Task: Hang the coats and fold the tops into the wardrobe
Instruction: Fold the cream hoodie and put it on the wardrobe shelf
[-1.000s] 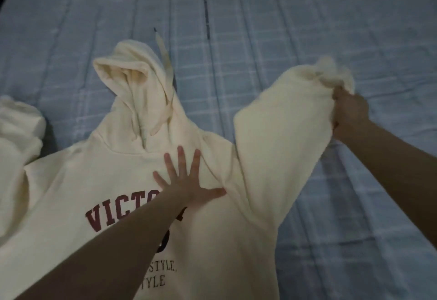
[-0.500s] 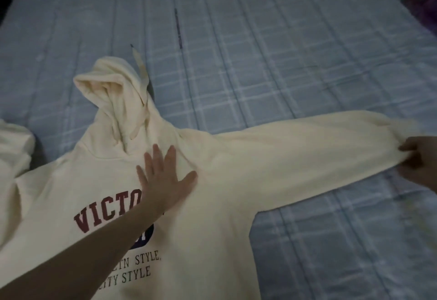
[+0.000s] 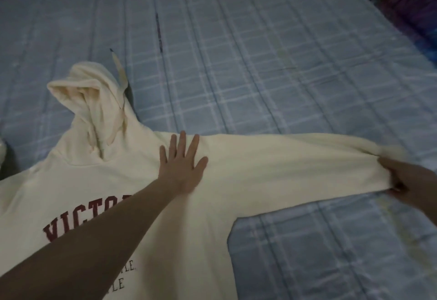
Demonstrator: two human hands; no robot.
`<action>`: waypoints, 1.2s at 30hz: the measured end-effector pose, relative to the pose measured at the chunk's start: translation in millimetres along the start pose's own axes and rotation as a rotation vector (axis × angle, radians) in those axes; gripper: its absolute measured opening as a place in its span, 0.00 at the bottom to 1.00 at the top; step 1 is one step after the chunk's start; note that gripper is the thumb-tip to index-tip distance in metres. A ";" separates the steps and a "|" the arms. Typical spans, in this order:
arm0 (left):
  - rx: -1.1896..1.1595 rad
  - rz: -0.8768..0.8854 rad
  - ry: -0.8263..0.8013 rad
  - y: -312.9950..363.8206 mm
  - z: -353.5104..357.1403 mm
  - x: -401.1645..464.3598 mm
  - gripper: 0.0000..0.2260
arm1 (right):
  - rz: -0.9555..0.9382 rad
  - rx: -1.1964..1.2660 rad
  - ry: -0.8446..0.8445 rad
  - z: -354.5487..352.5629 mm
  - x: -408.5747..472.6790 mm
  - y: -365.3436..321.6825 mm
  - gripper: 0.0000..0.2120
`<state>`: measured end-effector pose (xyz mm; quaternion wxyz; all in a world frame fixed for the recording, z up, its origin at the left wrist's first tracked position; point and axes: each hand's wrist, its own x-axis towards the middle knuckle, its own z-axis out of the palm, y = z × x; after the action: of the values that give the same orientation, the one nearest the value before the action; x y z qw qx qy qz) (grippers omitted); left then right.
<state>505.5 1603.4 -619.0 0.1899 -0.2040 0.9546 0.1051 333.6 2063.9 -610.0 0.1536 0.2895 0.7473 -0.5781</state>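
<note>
The hoodie [image 3: 236, 181] lies flat on the bed [image 3: 260, 63] — hood [image 3: 94, 96] at ten o'clock, one sleeve [image 3: 295, 165] stretched toward three o'clock; a pillow [image 3: 411, 8] lies at two o'clock.

Bed [image 3: 260, 63] fills nearly the whole view, covered w/ a pale blue-grey plaid quilt [image 3: 295, 252], lighter check lines, stitched channels running lengthwise. Thin dark mark [image 3: 159, 32] on the quilt toward the far edge, approx. mid-width; can't tell what it is. Dark purple-blue patterned fabric [image 3: 409, 8], maybe a pillow, at the bed's far right corner. Far left corner goes to black beyond the bed edge.
</note>
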 end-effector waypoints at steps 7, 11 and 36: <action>0.096 0.291 0.110 17.4 15.3 -36.9 0.27 | 0.086 0.064 0.124 -50.4 128.8 74.1 0.36; 0.139 0.232 0.057 20.5 27.5 -33.9 0.29 | 0.033 -0.009 0.214 9.9 -27.1 -7.3 0.30; 0.117 0.354 0.072 68.5 61.8 -70.2 0.29 | 0.152 -0.190 -0.161 5.8 -49.3 -77.1 0.33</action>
<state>555.2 1706.4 -638.1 0.1455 -0.0249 0.9863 0.0737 324.7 2033.1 -524.1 0.2833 0.2821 0.7597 -0.5128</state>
